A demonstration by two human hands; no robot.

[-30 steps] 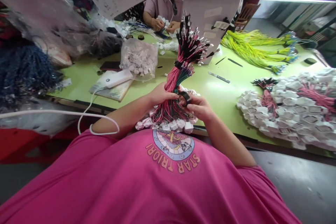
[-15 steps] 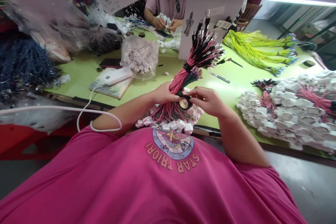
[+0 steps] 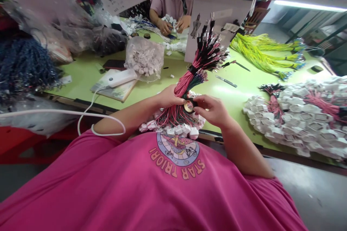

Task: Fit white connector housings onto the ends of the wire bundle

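A thick bundle of pink and dark wires [image 3: 185, 80] leans up and to the right in front of my chest. My left hand [image 3: 170, 96] is closed around its lower middle, thumb across the front. Black tape bands the bundle higher up, below a spray of black-sleeved metal ends [image 3: 210, 48]. White plastic connectors [image 3: 182, 130] hang at its lower end, by the table edge. Between finger and thumb, my right hand [image 3: 213, 109] grips a roll of black tape [image 3: 189, 106] against the bundle, just right of my left thumb.
A utility knife [image 3: 226, 81] lies beyond my right hand. White connectors with pink wires [image 3: 306, 115] are heaped at right, yellow-green wires [image 3: 267, 54] behind them. A bag of connectors [image 3: 145, 59] and a white corded device [image 3: 121, 78] sit left. Across the table, a person's hands [image 3: 173, 27] handle small parts.
My right hand and the tape roll have shifted slightly left, closer in to the bundle. My left hand keeps its hold in nearly the same place.
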